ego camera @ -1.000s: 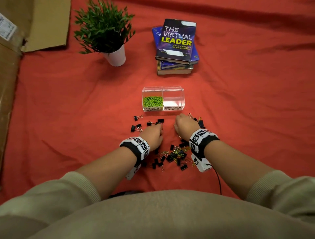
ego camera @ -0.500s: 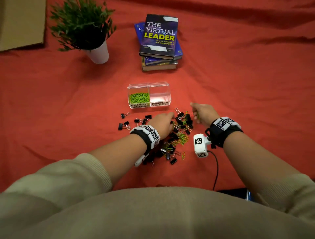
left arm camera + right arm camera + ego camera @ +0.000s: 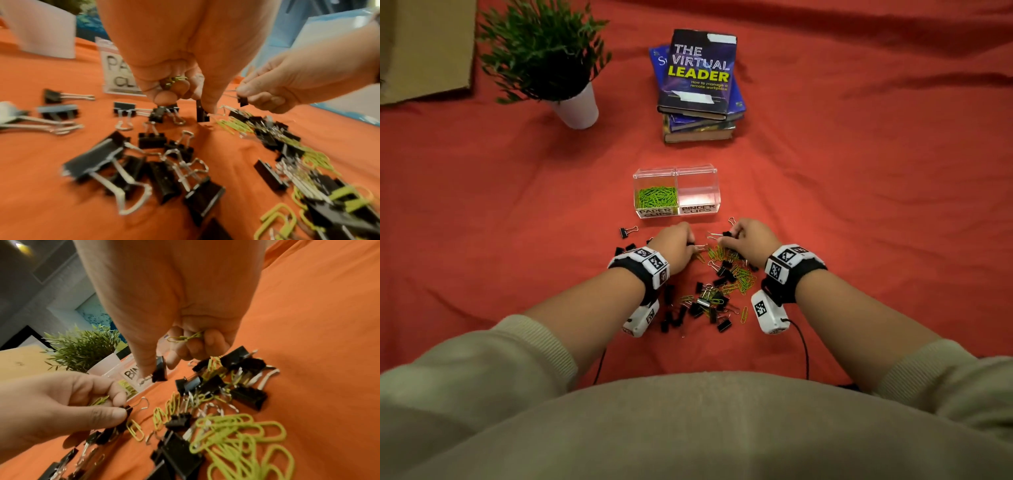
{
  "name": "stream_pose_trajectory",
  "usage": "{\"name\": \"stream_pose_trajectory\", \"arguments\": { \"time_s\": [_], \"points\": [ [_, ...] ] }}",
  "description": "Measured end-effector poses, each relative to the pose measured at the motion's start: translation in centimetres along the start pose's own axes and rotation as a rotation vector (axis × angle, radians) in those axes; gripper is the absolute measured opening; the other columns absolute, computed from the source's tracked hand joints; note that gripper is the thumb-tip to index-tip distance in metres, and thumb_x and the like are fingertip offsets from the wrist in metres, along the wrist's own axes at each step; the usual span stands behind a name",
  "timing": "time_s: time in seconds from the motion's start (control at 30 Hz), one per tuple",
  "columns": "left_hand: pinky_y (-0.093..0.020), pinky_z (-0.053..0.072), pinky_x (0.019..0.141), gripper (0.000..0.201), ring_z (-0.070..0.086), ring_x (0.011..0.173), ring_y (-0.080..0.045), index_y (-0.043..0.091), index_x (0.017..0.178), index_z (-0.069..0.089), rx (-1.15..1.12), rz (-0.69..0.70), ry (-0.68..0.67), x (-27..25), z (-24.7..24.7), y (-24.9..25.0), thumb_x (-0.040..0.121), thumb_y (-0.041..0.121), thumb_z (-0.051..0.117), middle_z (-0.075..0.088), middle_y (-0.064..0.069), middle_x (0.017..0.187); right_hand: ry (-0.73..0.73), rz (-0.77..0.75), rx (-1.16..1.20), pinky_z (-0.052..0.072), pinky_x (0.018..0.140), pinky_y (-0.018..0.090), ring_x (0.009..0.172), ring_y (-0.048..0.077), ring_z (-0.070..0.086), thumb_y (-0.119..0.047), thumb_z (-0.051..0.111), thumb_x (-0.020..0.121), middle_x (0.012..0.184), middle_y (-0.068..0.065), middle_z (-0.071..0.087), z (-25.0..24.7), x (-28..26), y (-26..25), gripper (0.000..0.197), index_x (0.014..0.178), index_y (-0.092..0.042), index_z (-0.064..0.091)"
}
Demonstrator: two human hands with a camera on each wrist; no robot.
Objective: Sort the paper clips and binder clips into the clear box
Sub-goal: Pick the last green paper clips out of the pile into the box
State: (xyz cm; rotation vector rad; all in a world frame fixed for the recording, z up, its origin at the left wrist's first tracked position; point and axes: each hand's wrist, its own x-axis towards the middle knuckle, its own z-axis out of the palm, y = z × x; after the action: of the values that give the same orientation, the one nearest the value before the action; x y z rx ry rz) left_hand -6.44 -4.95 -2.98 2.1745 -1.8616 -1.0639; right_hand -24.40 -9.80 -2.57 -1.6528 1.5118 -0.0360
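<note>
The clear box (image 3: 698, 171) stands just beyond my hands; its left half, labelled PAPER CLIPS, holds green paper clips (image 3: 656, 197), and its right half, labelled BINDER CLIPS, looks empty. A mixed pile of black binder clips and green paper clips (image 3: 722, 284) lies between my wrists. My left hand (image 3: 195, 104) pinches a black binder clip (image 3: 202, 114) against the cloth and keeps green paper clips (image 3: 174, 80) in its curled fingers. My right hand (image 3: 156, 368) pinches another black binder clip (image 3: 160, 369) just above the pile, with a green paper clip (image 3: 185, 338) tucked under its fingers.
Everything lies on a red cloth (image 3: 859, 205). A few stray binder clips (image 3: 628, 231) lie left of my left hand. Beyond the box stand a stack of books (image 3: 700, 85) and a potted plant (image 3: 544, 51). Cardboard (image 3: 424, 48) lies at the far left.
My right hand has come in from the right side to the far edge of the pile and now pinches a binder clip. My left hand has shifted slightly left.
</note>
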Motion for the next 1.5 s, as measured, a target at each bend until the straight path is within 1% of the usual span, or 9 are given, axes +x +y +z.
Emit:
{"name": "stream_pose_trajectory", "arguments": {
  "time_s": [0.1,0.23,0.3,0.4,0.67,0.87,1.03,1.23,1.5],
  "points": [
    [-0.03,0.042,0.07,0.014,0.056,0.082,-0.022,0.018,0.091,0.052,-0.067,-0.068,0.048,-0.3,-0.9,-1.2,0.088,0.025,0.063,0.059,0.0,0.087,0.059,0.001,0.043,0.039,0.052,0.026,0.059,0.012,0.048,-0.043,0.064,0.083,0.074,-0.001,0.057,-1.0,0.6,-0.4,0.031,0.09,-0.014,0.058],
    [-0.031,0.041,0.064,0.013,0.055,0.075,-0.021,0.017,0.093,0.05,-0.047,-0.14,0.074,-0.6,-2.3,-1.9,0.092,0.028,0.057,0.058,-0.002,0.083,0.168,0.119,-0.079,0.04,0.06,0.029,0.071,0.021,0.053,-0.016,0.055,0.088,0.081,0.006,0.058,-3.4,1.5,1.1,0.007,0.082,-0.012,0.056],
    [-0.031,0.042,0.066,0.012,0.056,0.076,-0.021,0.016,0.099,0.049,0.008,-0.126,0.089,-0.9,-2.4,-1.7,0.092,0.024,0.055,0.058,-0.002,0.085,0.146,0.174,-0.176,0.037,0.056,0.028,0.07,0.025,0.051,-0.01,0.048,0.086,0.069,0.008,0.054,-3.8,1.6,1.8,0.017,0.069,-0.01,0.052],
    [-0.032,0.044,0.075,0.013,0.058,0.089,-0.023,0.017,0.1,0.053,0.085,0.017,0.088,-1.2,-1.8,-0.8,0.088,0.018,0.056,0.06,-0.002,0.098,0.075,0.176,-0.228,0.033,0.046,0.025,0.057,0.022,0.045,-0.016,0.053,0.085,0.057,0.003,0.044,-3.1,1.4,2.0,0.025,0.061,-0.01,0.046],
    [-0.04,0.049,0.086,0.034,0.052,0.111,-0.026,0.024,0.122,0.054,0.318,0.325,-0.099,-0.3,0.6,2.2,0.089,0.014,0.054,0.055,-0.006,0.113,0.018,0.142,-0.314,0.047,0.059,0.03,0.066,0.027,0.057,-0.025,0.056,0.089,0.071,0.009,0.056,-1.1,1.4,0.4,0.029,0.065,-0.009,0.05],
    [-0.038,0.045,0.087,0.041,0.049,0.115,-0.029,0.024,0.131,0.049,0.396,0.357,-0.107,0.1,0.7,2.4,0.091,0.014,0.052,0.053,-0.009,0.12,-0.079,0.116,-0.039,0.033,0.046,0.025,0.053,0.018,0.045,-0.025,0.06,0.088,0.056,0.002,0.048,-1.5,0.8,0.4,0.03,0.062,-0.013,0.05],
    [-0.041,0.048,0.086,0.041,0.05,0.113,-0.028,0.03,0.126,0.053,0.433,0.4,-0.122,0.3,0.6,2.6,0.088,0.014,0.056,0.054,-0.006,0.118,-0.169,0.114,0.356,0.036,0.042,0.016,0.05,0.008,0.045,-0.021,0.064,0.087,0.068,0.0,0.063,-3.9,-0.1,1.4,0.013,0.079,-0.012,0.064],
    [-0.04,0.045,0.086,0.026,0.052,0.11,-0.03,0.012,0.117,0.055,0.521,0.366,-0.061,0.3,0.9,2.5,0.092,0.014,0.052,0.055,-0.01,0.115,-0.172,0.194,0.646,0.034,0.044,0.021,0.053,0.011,0.045,0.002,0.045,0.09,0.07,0.004,0.056,-5.3,-0.5,2.1,0.021,0.091,-0.008,0.063],
    [-0.039,0.043,0.095,0.028,0.05,0.113,-0.03,0.003,0.12,0.048,0.469,0.274,-0.096,-0.2,1.8,1.7,0.094,0.013,0.05,0.05,-0.014,0.121,-0.113,-0.075,-0.173,0.032,0.051,0.015,0.059,0.0,0.044,-0.011,0.067,0.082,0.069,-0.013,0.049,-3.8,-1.0,2.1,0.018,0.099,-0.013,0.063]
  ]
}}
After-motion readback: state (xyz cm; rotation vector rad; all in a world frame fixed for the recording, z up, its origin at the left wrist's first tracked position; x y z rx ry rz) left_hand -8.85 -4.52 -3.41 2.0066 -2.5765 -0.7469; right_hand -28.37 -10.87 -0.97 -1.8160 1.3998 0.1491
